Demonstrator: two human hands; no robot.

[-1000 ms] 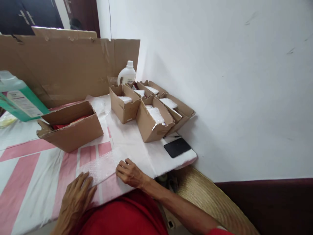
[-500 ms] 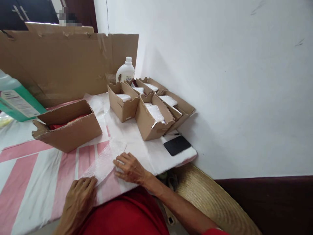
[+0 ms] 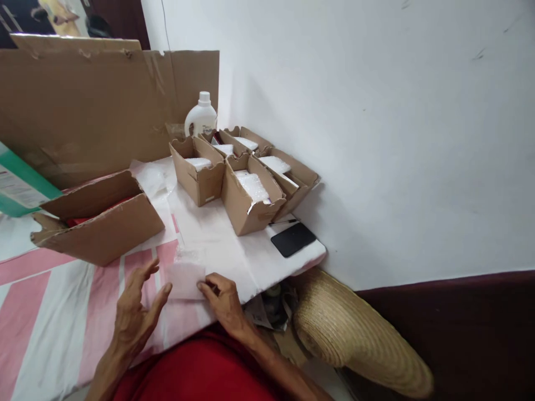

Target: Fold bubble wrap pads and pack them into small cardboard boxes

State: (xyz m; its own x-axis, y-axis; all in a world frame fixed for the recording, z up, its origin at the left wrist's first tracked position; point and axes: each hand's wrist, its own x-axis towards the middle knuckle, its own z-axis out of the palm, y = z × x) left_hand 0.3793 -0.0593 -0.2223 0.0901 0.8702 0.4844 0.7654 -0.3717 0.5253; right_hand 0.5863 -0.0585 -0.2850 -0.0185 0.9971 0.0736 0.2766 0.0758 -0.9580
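A translucent piece of bubble wrap (image 3: 186, 282) lies on the striped cloth in front of me, its upper part showing bubbles and its lower part looking flat and milky. My right hand (image 3: 225, 303) pinches its right edge between thumb and fingers. Just left of the sheet, my left hand (image 3: 136, 312) is raised with thumb and fingers spread, holding nothing. Beyond it stands a cardboard box (image 3: 112, 228) with something red inside. Several cardboard boxes (image 3: 246, 209) with white bubble-wrapped packets (image 3: 253, 186) stand farther back on the right.
A black phone (image 3: 293, 239) and a pen (image 3: 284, 222) lie near the table's right corner. Behind the boxes are a white jug (image 3: 201, 117) and a tall cardboard panel (image 3: 83, 111). A green bottle (image 3: 25, 184) stands left. Below the table's right side is a straw hat (image 3: 355, 328).
My left hand has let go of the bubble wrap and lifted open. The sheet now lies squarer and nearer my right hand, which grips its edge. The view has shifted slightly right.
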